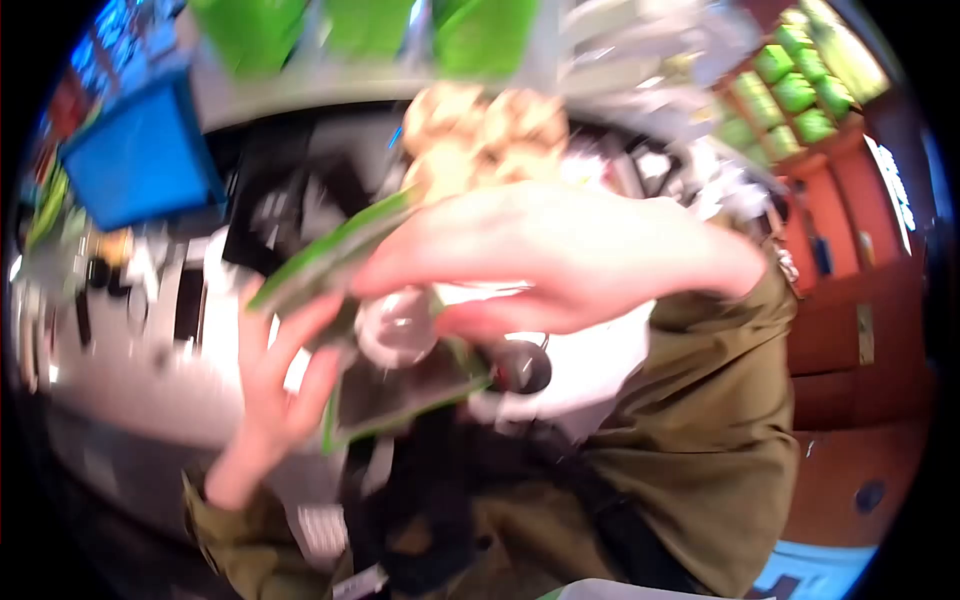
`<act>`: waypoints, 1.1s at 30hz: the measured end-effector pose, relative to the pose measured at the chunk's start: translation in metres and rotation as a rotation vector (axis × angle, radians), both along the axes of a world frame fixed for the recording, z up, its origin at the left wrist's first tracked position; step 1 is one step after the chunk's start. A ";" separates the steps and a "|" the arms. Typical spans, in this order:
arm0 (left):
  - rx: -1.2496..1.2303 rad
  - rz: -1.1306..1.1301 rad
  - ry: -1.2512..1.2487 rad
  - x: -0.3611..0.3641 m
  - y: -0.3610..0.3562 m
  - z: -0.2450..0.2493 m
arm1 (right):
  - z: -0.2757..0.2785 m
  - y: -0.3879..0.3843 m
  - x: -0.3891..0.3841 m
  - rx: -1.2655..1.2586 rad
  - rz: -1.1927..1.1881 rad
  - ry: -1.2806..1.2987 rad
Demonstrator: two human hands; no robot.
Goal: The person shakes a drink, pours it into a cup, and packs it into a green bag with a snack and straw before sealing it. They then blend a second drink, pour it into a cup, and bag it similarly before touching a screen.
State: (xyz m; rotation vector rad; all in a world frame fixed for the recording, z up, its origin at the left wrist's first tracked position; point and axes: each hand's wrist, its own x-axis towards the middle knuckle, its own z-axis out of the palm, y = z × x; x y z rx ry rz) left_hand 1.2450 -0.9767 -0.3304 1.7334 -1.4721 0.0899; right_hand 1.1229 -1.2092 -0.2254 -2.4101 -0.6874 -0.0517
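Note:
My left hand [275,400] is closed around the edge of a green-edged, dark-faced flat case [405,398] that looks unfolded. Its raised green-edged flap [335,245] slants up between my hands. My right hand [540,250] reaches across from the right, with thumb and fingers around a small round pale cup-like piece [397,328] over the case. Motion blur hides the exact contact of the fingertips. Just right of the case is a small dark round thing [525,366].
Beyond my hands sits a bumpy beige bundle [485,130]. Green bins [370,28] line the back, with a blue bin [140,150] at the left. Red-brown drawers [850,330] stand close on the right, near shelved green items [795,90]. A white work surface [140,370] extends left.

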 end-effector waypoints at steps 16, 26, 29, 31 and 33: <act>-0.641 0.561 0.524 -0.016 -0.014 -0.025 | 0.100 -0.535 0.017 -0.025 -1.400 -0.832; -0.388 0.661 0.677 -0.014 0.007 -0.030 | 0.161 -0.538 0.045 -0.227 -1.791 -0.826; -0.369 0.623 0.654 -0.013 0.004 -0.028 | 0.182 -0.528 0.043 -0.105 -1.741 -0.965; -0.343 0.586 0.636 -0.005 0.009 -0.034 | 0.194 -0.524 0.040 0.030 -1.713 -1.097; -0.369 0.565 0.667 -0.008 0.001 -0.028 | 0.215 -0.498 0.022 -0.056 -1.687 -1.299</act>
